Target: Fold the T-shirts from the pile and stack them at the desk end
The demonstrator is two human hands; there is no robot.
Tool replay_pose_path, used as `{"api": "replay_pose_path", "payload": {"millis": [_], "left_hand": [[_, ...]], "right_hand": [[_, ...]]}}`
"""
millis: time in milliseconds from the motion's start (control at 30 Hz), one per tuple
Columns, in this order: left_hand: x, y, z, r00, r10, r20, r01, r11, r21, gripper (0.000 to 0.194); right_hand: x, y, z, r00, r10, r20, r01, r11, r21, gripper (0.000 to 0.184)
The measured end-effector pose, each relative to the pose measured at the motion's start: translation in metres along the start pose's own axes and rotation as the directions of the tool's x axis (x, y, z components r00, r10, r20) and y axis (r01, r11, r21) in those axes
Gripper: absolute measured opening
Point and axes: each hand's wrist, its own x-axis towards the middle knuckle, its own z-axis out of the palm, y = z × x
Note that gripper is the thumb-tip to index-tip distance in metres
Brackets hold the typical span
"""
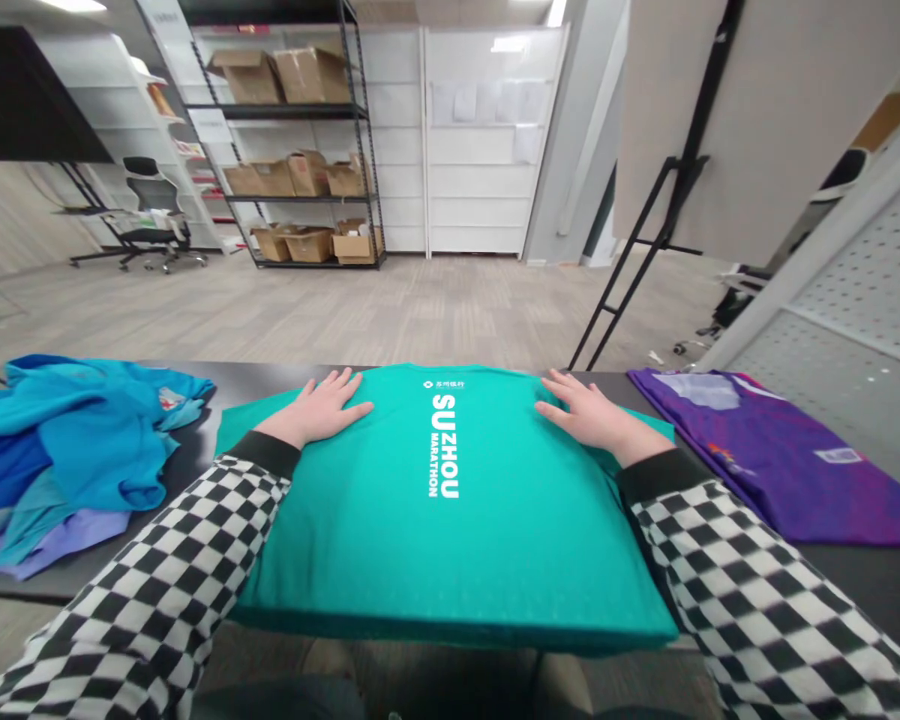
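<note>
Under our flat, spread-fingered left grip (322,408) and right grip (583,410), Suzhou Marathon T-shirt (450,540) could slip if its near hem (450,635) drags.

Teal shirt (450,540) partly hidden by left hand (322,408); clothes pile (101,430) cropped left.

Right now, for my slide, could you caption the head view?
Left hand and right hand rest on a green shirt, between blue clothes and a purple garment.

Both sleeves (157,560) carry a black-and-white checkerboard of squares, the cloth loose and creased farther back; plain black cuffs (274,454) finish them just behind the bare hands (321,408).
</note>
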Motion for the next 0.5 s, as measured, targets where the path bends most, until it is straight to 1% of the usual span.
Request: {"api": "replay_pose_path", "payload": {"millis": [67,100,200,367,433,500], "left_hand": [[0.003,-0.003,0.002,1.000,0.004,0.007,-0.004,1.000,-0.009,0.103],[0.004,-0.004,0.003,1.000,0.007,0.004,-0.007,1.000,-0.014,0.102],[0.008,-0.007,0.004,1.000,0.008,-0.003,-0.008,1.000,-0.022,0.101],[0.006,-0.005,0.003,1.000,0.004,-0.022,-0.003,1.000,0.019,0.101],[0.003,0.001,0.001,0.999,0.002,-0.051,0.001,0.999,0.054,0.099],[0.001,0.005,-0.002,0.996,-0.007,-0.091,0.016,0.996,0.089,0.097]], "right_hand": [[0.000,0.007,0.001,0.996,0.048,0.077,-0.047,0.999,-0.018,0.085],[0.000,0.009,0.002,0.994,0.060,0.095,-0.058,0.998,-0.022,0.086],[0.000,0.014,0.005,0.995,0.053,0.088,-0.052,0.999,-0.015,0.089],[0.000,0.008,0.005,0.994,0.062,0.088,-0.063,0.998,0.007,0.091],[0.000,0.010,0.000,0.997,0.059,0.049,-0.060,0.998,0.021,0.088],[-0.002,0.021,-0.011,0.996,0.065,-0.062,-0.063,0.997,0.036,0.084]]}}
